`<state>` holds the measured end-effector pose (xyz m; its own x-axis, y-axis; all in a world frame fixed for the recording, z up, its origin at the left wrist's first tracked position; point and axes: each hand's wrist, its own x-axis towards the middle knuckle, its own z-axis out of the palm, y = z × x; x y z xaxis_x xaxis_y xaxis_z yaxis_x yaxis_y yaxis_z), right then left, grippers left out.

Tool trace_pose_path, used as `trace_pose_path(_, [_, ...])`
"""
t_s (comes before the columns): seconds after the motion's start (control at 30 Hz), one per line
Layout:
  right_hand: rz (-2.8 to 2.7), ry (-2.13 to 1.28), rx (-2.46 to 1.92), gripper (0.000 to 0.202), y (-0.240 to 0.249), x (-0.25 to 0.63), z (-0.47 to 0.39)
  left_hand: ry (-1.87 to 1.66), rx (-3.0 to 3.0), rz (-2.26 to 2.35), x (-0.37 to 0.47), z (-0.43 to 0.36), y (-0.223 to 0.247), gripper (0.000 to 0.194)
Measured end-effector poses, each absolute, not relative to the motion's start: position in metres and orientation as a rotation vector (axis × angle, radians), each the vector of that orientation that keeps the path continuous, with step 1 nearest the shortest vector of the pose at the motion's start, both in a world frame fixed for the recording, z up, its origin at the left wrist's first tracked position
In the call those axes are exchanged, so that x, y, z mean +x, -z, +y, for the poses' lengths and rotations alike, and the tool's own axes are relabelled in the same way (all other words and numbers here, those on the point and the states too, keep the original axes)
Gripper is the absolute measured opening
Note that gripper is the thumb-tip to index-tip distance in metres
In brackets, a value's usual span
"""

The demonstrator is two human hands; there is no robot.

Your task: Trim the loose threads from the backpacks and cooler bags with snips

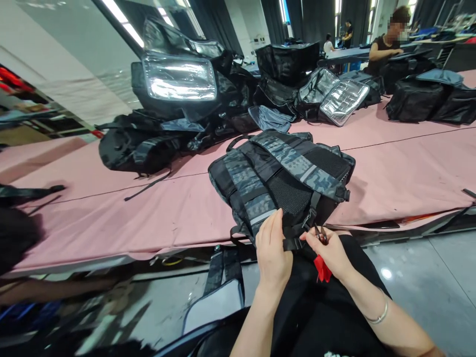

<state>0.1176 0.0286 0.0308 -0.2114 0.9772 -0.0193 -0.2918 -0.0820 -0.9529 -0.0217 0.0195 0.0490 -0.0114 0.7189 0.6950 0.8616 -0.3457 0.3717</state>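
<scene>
A black and grey camouflage backpack (260, 171) lies on the pink-covered table, its shoulder straps and mesh back panel facing up. At its near edge my left hand (273, 248) is closed around the lower end of a strap. My right hand (329, 250) is closed on small dark snips (322, 235), their tips pointing up, and its fingertips touch the webbing beside a buckle (308, 220). Red cloth (322, 269) hangs below the right palm. What the left fingertips pinch is partly hidden.
Black bags with silver linings (182, 77) are piled along the back of the pink table (148, 218). More black bags (416, 99) stand at the back right, near a seated person (388, 44). A chair (215, 305) is below the table edge.
</scene>
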Motion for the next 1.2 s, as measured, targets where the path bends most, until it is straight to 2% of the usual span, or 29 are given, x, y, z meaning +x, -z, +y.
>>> trace_pose_path(0.17, [-1.201, -1.596, -0.912, 0.024, -0.033, 0.113, 0.022, 1.268, -2.115, -1.691, -0.021, 0.019, -0.053, 0.05])
trace_pose_path(0.3, [-1.191, -1.602, -0.858, 0.025, -0.039, 0.125, 0.026, 1.164, -2.335, -1.646, -0.021, 0.003, -0.068, 0.051])
trace_pose_path(0.4, [-0.913, -1.368, -0.94, 0.032, -0.036, 0.161, 0.046, 1.24, -2.424, -1.645, -0.029, -0.017, -0.071, 0.049])
trace_pose_path(0.53, [-0.695, -0.838, -1.097, 0.039, -0.018, 0.227, 0.088, 1.726, -1.902, -2.045, -0.054, -0.025, -0.051, 0.03])
trace_pose_path(0.67, [-0.773, -0.53, -1.294, 0.036, -0.006, 0.264, 0.115, 1.97, -1.371, -2.494, -0.076, 0.001, -0.03, 0.046])
trace_pose_path(0.83, [-0.898, -0.308, -1.35, 0.039, -0.029, 0.239, 0.095, 1.839, -1.397, -2.658, -0.062, 0.039, -0.038, 0.061])
trace_pose_path(0.93, [-1.063, -0.191, -1.226, 0.026, -0.041, 0.205, 0.063, 1.741, -1.538, -2.621, -0.032, 0.046, -0.042, 0.075])
trace_pose_path(1.0, [-1.374, -0.234, -1.112, 0.021, -0.041, 0.186, 0.045, 1.901, -1.712, -2.493, -0.009, 0.045, -0.038, 0.068])
trace_pose_path(1.07, [-1.674, -0.319, -1.019, 0.029, -0.034, 0.175, 0.037, 2.196, -1.765, -2.391, 0.009, 0.043, -0.032, 0.053])
trace_pose_path(1.2, [-1.914, -0.301, -1.051, 0.037, -0.015, 0.174, 0.044, 3.075, -1.507, -2.307, 0.013, 0.038, -0.021, 0.042])
